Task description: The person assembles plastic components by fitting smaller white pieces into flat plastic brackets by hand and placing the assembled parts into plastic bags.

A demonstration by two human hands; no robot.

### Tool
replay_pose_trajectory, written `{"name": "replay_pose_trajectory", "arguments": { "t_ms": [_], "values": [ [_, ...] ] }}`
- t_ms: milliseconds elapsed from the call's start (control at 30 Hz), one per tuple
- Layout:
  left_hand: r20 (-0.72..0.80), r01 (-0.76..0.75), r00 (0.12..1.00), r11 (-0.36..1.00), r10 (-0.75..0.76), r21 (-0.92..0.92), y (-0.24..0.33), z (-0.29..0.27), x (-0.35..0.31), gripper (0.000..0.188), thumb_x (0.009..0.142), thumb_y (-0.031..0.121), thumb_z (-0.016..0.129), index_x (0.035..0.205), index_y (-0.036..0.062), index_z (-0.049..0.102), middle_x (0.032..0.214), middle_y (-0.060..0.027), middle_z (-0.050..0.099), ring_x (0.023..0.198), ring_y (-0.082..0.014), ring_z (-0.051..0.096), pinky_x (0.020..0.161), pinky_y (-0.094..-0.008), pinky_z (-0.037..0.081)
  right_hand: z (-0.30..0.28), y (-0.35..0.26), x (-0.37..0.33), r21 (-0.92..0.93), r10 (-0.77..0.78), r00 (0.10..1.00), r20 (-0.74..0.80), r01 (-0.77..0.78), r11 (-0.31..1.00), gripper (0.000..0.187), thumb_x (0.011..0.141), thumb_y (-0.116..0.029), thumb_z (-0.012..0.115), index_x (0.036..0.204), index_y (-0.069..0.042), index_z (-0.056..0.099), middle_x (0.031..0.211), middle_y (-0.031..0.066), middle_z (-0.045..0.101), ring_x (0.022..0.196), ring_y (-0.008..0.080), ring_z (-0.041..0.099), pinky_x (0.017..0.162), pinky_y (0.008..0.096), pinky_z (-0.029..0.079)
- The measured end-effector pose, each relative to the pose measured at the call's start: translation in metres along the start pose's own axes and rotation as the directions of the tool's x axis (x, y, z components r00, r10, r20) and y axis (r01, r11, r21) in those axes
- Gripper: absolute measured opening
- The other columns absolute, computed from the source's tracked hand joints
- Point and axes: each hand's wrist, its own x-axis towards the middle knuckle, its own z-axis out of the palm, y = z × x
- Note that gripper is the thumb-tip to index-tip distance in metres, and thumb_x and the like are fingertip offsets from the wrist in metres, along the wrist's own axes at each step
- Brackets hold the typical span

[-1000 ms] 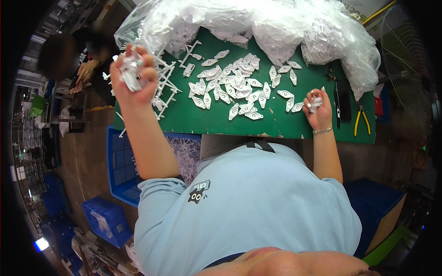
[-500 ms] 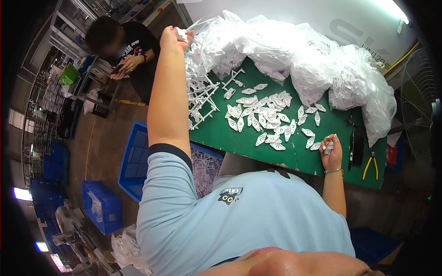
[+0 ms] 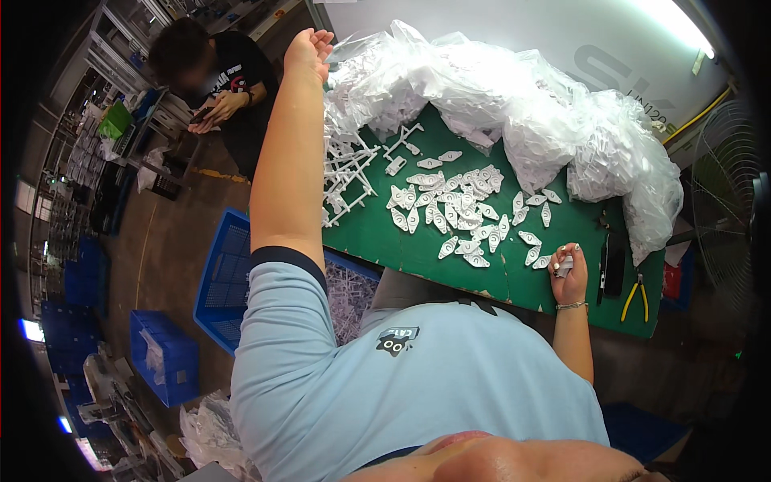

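My left hand (image 3: 309, 53) is stretched far out at the upper left, next to the plastic bags. Its fingers are loosely spread, and nothing shows in them. Near the table's right front, my right hand (image 3: 569, 273) is closed around small white plastic parts (image 3: 565, 263), partly hidden by the fingers. Many loose white diamond-shaped plastic pieces (image 3: 450, 209) lie in a pile on the green table top (image 3: 369, 245). Left of the pile is a tangle of white plastic sprues (image 3: 347, 173).
Clear bags of white parts (image 3: 538, 136) line the table's back. Yellow-handled pliers (image 3: 635, 301) lie at the right, beside a black item (image 3: 614, 265). Blue crates (image 3: 218, 281) stand at the left. A person (image 3: 233, 80) holds a phone at the upper left. A fan (image 3: 723, 177) stands right.
White pieces that were in my left hand are no longer seen there; its fingers have loosened and it has risen slightly. My right hand still grips its white parts.
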Motion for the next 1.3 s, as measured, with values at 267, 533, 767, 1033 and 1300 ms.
{"name": "replay_pose_trajectory", "arguments": {
  "t_ms": [267,533,767,1033,1300],
  "values": [
    [0.437,-0.406,0.898,0.499,0.060,0.766,-0.014,-0.018,-0.058,0.042,0.089,0.045,0.060,0.096,0.0052,0.071,0.094,-0.0112,0.070,0.098,-0.0229,0.062,0.090,-0.0421,0.044,0.003,0.001,-0.001,-0.022,-0.009,1.000,0.006,0.009,1.000,0.026,0.102,-0.029,0.050,0.092,-0.006,0.055,0.074,0.0035,0.050,0.064,0.0138,0.048,0.056,0.0264,0.038],
    [0.744,-0.693,0.650,-0.281,0.154,0.664,-0.065,-0.033,-0.155,0.048,0.087,0.045,0.062,0.114,0.0051,0.067,0.120,-0.0142,0.065,0.122,-0.0319,0.053,0.107,-0.0581,0.029,0.001,0.000,-0.002,-0.040,-0.011,1.000,0.014,0.011,0.999,0.026,0.101,-0.029,0.051,0.091,-0.006,0.055,0.074,0.0036,0.049,0.063,0.0138,0.049,0.055,0.0260,0.039],
    [0.775,-0.744,0.490,-0.271,0.399,0.610,-0.050,-0.006,-0.159,0.038,0.085,0.037,0.065,0.110,0.0079,0.068,0.123,-0.0136,0.061,0.123,-0.0319,0.049,0.107,-0.0572,0.028,0.001,0.001,0.000,-0.036,-0.023,0.999,0.024,0.024,0.999,0.026,0.101,-0.029,0.052,0.091,-0.006,0.055,0.075,0.0038,0.050,0.064,0.0142,0.049,0.055,0.0264,0.039],
    [0.954,-0.827,0.184,-0.487,0.238,0.281,-0.059,0.071,-0.149,0.023,0.083,0.030,0.067,0.093,0.0106,0.072,0.135,-0.0055,0.056,0.137,-0.0265,0.039,0.118,-0.0528,0.013,0.000,0.001,0.000,-0.011,-0.006,1.000,0.030,0.007,1.000,0.025,0.101,-0.028,0.051,0.091,-0.006,0.055,0.076,0.0039,0.051,0.064,0.0147,0.050,0.055,0.0266,0.039],
    [0.962,-0.880,0.270,-0.413,-0.033,0.233,-0.089,0.046,-0.160,0.035,0.083,0.030,0.068,0.111,0.0085,0.067,0.120,-0.0031,0.065,0.122,-0.0198,0.053,0.115,-0.0539,0.023,0.003,-0.002,-0.002,-0.002,0.016,1.000,-0.006,-0.016,1.000,0.023,0.101,-0.027,0.051,0.091,-0.007,0.056,0.076,0.0040,0.053,0.063,0.0144,0.050,0.054,0.0267,0.039]
  ]
}}
